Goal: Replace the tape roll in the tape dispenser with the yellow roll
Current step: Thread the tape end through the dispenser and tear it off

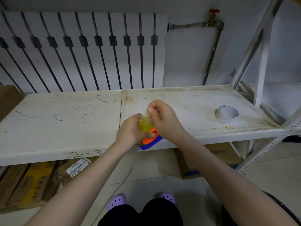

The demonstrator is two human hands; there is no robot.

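A person stands at a scuffed white metal shelf (65, 115), looking down at both bare hands, which meet over its front edge just right of centre.

The left hand (130, 130) is curled closed around the tape dispenser (149, 138), an orange and blue tool that sticks out below the hand, over the shelf's front lip. The yellow roll (145, 125) sits on top of the dispenser, between the two hands, partly hidden by the left fingers. The right hand (162, 119) is loosely fisted, its thumb and fingertips (150, 110) pinched together just above the roll. It seems to hold the loose, nearly clear end of the tape, though that strip is too faint to be sure of.

A second roll, white and greyish (226, 113), lies flat on the shelf well to the right, untouched. It is probably the roll that came out.

The swap looks mostly done: the yellow roll appears to be seated in the dispenser. What seems left is drawing the tape end forward to the cutting edge and setting the tool down.

The dispenser's long axis runs diagonally, from lower left near the person to upper right. The blue end points back toward the person. Which way the roll's hole faces cannot be told.
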